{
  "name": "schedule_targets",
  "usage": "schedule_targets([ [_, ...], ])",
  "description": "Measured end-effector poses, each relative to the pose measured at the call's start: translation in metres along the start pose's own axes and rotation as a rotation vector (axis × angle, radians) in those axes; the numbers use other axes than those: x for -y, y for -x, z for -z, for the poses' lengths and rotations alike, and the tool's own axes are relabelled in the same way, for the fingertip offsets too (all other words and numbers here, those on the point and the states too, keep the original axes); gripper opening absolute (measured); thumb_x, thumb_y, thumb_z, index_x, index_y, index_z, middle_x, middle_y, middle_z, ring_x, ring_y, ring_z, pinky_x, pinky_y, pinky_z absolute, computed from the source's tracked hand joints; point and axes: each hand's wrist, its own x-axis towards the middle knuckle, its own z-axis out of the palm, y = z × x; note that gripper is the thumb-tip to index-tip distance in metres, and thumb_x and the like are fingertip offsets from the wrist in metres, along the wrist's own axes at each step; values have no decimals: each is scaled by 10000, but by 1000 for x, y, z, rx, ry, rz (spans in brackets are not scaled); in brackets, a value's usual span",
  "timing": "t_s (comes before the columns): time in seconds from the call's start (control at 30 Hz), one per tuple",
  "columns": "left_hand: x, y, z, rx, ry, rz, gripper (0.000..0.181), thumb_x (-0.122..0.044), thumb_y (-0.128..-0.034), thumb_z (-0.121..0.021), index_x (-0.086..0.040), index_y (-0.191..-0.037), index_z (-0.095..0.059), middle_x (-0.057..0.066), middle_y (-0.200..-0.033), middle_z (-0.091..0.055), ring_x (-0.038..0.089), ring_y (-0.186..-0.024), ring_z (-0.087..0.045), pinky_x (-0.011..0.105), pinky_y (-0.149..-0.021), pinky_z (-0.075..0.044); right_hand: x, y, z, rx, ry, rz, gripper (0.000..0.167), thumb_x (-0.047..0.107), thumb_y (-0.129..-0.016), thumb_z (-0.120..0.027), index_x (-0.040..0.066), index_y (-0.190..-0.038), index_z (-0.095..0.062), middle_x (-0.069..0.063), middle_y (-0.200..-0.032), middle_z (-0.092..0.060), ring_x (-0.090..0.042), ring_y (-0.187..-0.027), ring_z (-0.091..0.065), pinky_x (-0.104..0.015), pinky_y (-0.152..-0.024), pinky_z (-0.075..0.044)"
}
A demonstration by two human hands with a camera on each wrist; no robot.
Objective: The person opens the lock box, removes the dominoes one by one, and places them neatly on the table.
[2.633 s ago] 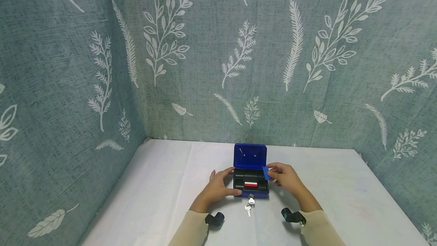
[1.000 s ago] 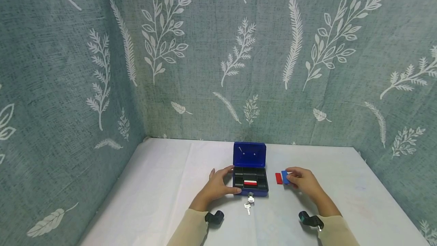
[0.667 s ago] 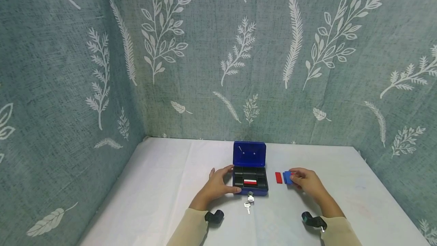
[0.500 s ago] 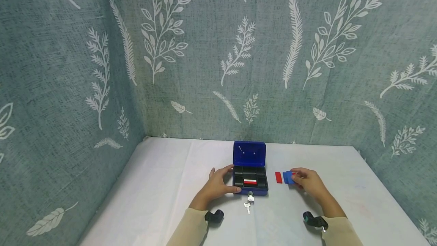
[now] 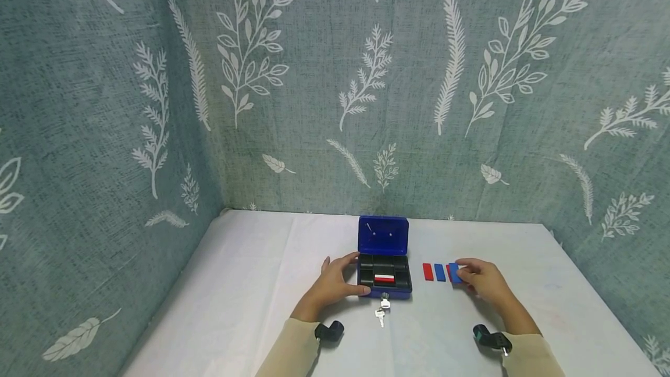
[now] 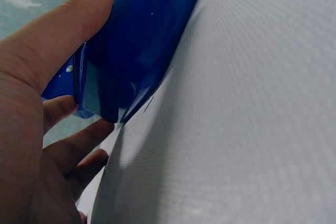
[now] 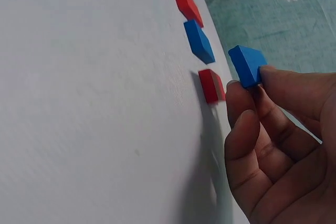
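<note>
My right hand [image 5: 484,281] pinches a blue block [image 5: 455,273] between thumb and fingers; in the right wrist view this block [image 7: 246,65] is held above the table. Left of it lie a red block [image 5: 428,271], a blue block [image 5: 439,272] and a second red block [image 7: 211,86], partly covered by the held one in the head view. My left hand [image 5: 335,288] grips the left side of a blue metal box [image 5: 389,294], thumb at the front corner, fingers at the back. Its lid [image 5: 383,235] stands raised. A red and white piece [image 5: 384,278] lies in its black tray.
Keys [image 5: 380,314] hang from the lock at the box's front and lie on the white table [image 5: 251,284]. A patterned green cloth [image 5: 314,74] rises behind the table and on both sides.
My right hand has moved from the box to the right, holding the blue block. Red and blue blocks now show in a row on the table. My left hand has stayed at the box.
</note>
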Motion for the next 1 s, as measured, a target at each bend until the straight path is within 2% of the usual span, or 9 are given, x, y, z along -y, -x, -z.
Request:
schedule_targets([
  [0.23, 0, 1, 1, -5, 9, 6, 948, -546, -672, -829, -146, -1451, -467, 45, -1420, -518, 256, -1341, -422, 564, -1152, 15, -5, -5, 6, -6, 57, -55, 350, 98, -944, -623, -16, -1273, -587, -143, -1043, -638, -215, -793, -584, -311, -642, -521],
  [0.4, 0, 2, 1, -10, 4, -12, 936, -531, -671, -833, -133, -1441, -479, 48, -1401, -534, 258, -1324, -442, 571, -1151, -3, -9, -6, 9, -9, 82, -88, 356, 97, -940, -624, -19, -1274, -588, -178, -1088, -632, -218, -833, -594, -296, -683, -535],
  [0.8, -2, 1, 2, -1, 0, -2, 936, -536, -676, -826, -143, -1447, -470, 40, -1409, -527, 244, -1334, -431, 562, -1154, 9, -7, -8, 15, -16, 122, -118, 351, 78, -943, -616, -40, -1271, -579, -163, -1035, -626, -227, -826, -574, -285, -674, -527],
  [1.0, -2, 1, 2, 0, -10, -4, 941, -538, -669, -828, -137, -1444, -475, 41, -1401, -535, 249, -1330, -436, 563, -1154, -1, -2, -9, 16, -7, 145, -152, 340, 65, -946, -609, -53, -1263, -572, -186, -1032, -629, -235, -844, -596, -315, -715, -557],
])
